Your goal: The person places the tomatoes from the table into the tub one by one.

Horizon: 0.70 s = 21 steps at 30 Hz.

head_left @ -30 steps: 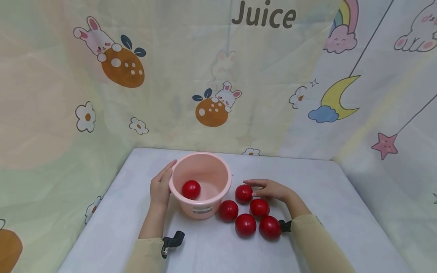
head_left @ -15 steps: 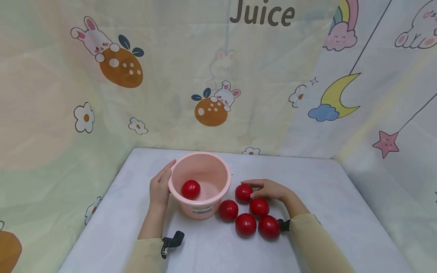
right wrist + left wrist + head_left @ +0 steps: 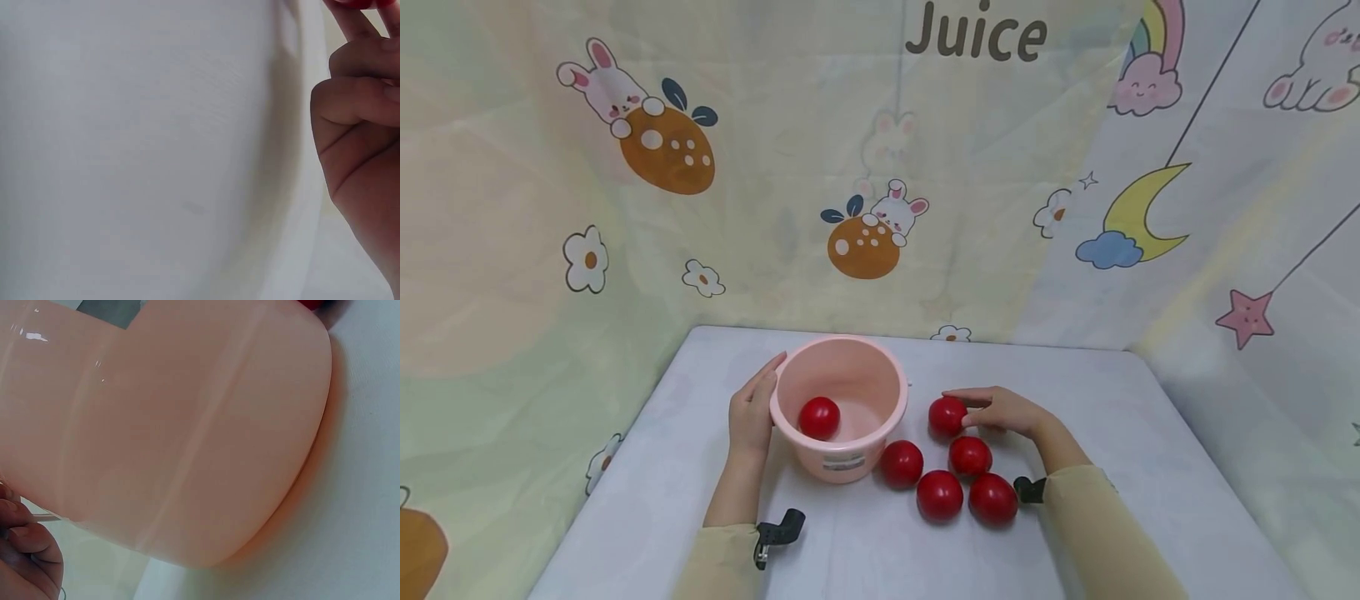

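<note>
A pink bucket (image 3: 842,458) stands on the white table, with one glossy red ball (image 3: 819,417) inside. My left hand (image 3: 752,417) holds the bucket's left side at the rim; in the left wrist view its curled fingers (image 3: 34,540) are at the bucket's edge. Right of the bucket, my right hand (image 3: 1003,411) pinches a red ball (image 3: 946,416) between thumb and fingers. The right wrist view shows only a sliver of that held ball (image 3: 356,3) at the top, by the fingertips. Whether it is off the table I cannot tell.
Several more red balls lie close together in front of the right hand: one beside the bucket (image 3: 902,464), one nearest the wrist camera (image 3: 993,500). A printed cloth wall (image 3: 775,167) rises behind the white table (image 3: 850,550).
The ball at my right hand has shifted slightly right and away from the bucket along with the hand. The left hand and bucket have stayed put.
</note>
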### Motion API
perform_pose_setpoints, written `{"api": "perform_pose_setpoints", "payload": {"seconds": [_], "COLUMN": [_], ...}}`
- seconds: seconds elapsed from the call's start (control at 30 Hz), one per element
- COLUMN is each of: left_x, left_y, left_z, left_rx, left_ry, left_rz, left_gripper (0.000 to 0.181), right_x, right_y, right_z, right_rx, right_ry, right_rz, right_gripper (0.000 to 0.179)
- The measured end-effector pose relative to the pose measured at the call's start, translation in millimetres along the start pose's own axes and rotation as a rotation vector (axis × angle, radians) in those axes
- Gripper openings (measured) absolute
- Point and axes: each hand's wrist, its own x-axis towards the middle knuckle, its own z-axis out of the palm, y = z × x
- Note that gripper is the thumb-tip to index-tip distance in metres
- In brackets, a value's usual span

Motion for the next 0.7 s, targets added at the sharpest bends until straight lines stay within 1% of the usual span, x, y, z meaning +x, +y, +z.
{"api": "perform_pose_setpoints", "payload": {"seconds": [0.17, 0.33, 0.4, 0.53, 0.7], "left_x": [-0.2, 0.0, -0.1, 0.2, 0.2], "left_y": [1.0, 0.6, 0.6, 0.4, 0.2], "left_z": [-0.2, -1.7, -1.9, -1.6, -0.6], "left_rx": [-0.003, -0.005, -0.009, -0.018, -0.020], "left_ry": [-0.005, 0.002, 0.006, 0.008, 0.003], "left_rz": [-0.009, 0.008, 0.016, 0.020, 0.013], "left_gripper": [0.038, 0.038, 0.040, 0.042, 0.041], "right_x": [-6.7, -8.3, -8.4, -4.9, 2.6], "right_y": [-9.2, -29.0, -40.7, -69.5, -109.3], "right_z": [-16.4, -33.8, -40.8, -52.4, -62.2], "right_rx": [-0.011, -0.039, -0.054, -0.058, -0.043], "right_ry": [0.015, 0.039, 0.052, 0.059, 0.027], "right_rz": [-0.014, -0.010, -0.006, -0.030, -0.091], "right_gripper": [0.055, 0.056, 0.056, 0.058, 0.060]}}
